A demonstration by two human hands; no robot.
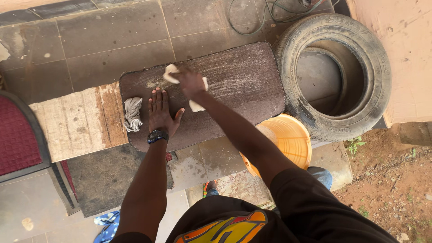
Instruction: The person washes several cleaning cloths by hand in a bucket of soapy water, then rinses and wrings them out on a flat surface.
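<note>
A dark brown mat (238, 85) lies flat on the tiled floor, streaked with pale soapy marks. My right hand (191, 83) grips a white sponge or cloth (170, 73) and presses it on the mat's upper left part. My left hand (160, 111) lies flat on the mat with fingers spread, holding nothing; a dark watch is on its wrist. A crumpled grey rag (132, 113) lies just left of my left hand, at the mat's edge.
An orange bucket (292, 139) stands below the mat's right end. A worn tyre (335, 74) lies to the right, cables (265, 13) behind it. A wooden board (76, 121), a red mat (15, 135) and a dark mat (103, 180) lie left. Bare soil is at the right.
</note>
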